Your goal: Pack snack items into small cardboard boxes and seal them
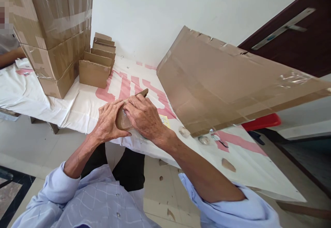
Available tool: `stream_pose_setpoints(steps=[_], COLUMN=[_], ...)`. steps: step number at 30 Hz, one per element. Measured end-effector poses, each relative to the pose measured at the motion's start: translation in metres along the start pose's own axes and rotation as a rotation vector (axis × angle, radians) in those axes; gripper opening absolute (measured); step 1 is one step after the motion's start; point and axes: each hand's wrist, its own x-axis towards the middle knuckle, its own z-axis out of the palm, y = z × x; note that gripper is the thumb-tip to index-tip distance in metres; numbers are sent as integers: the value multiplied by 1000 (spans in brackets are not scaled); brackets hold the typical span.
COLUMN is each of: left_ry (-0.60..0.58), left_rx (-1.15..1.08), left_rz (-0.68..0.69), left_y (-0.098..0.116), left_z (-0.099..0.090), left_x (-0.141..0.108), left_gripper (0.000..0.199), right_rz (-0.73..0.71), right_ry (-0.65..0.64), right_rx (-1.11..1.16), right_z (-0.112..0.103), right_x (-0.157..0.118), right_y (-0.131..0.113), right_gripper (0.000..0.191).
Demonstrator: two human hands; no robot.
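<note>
A small brown cardboard box (122, 120) is between my hands at the near edge of the cloth-covered table. My left hand (108, 121) wraps round its left side, with the thumb along the near edge. Across its top lies my right hand (144, 116), fingers bent and pressed against the cardboard. A small pale mark, perhaps a label, shows by the right fingertips. The right hand hides much of the box, and one cardboard edge sticks out beyond it. Just right of that hand, a yellow paper (164, 121) with markings lies on the cloth.
Taped cartons (59, 41) are stacked at the left, beside several small cardboard boxes (94, 72). A big cardboard sheet (219, 79) stands tilted at the right. Near it lie clear tape rolls (204, 140) and a cardboard scrap (228, 165). Another person's arm (11, 57) shows far left.
</note>
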Motion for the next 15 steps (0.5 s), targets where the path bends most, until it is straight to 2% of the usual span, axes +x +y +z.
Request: stream_pose_setpoints(steps=[7,15], left_ry=[-4,-2], left_rx=[3,14], left_rz=[-5,-13], left_y=[1,2], left_z=[0,-1], left_x=[0,0], left_gripper=[120,119], right_rz=[15,36], right_ry=[14,-26], right_rx=[-16,17], right_z=[-1,3], right_x=[1,4], right_y=[-2,0], right_gripper=[23,22])
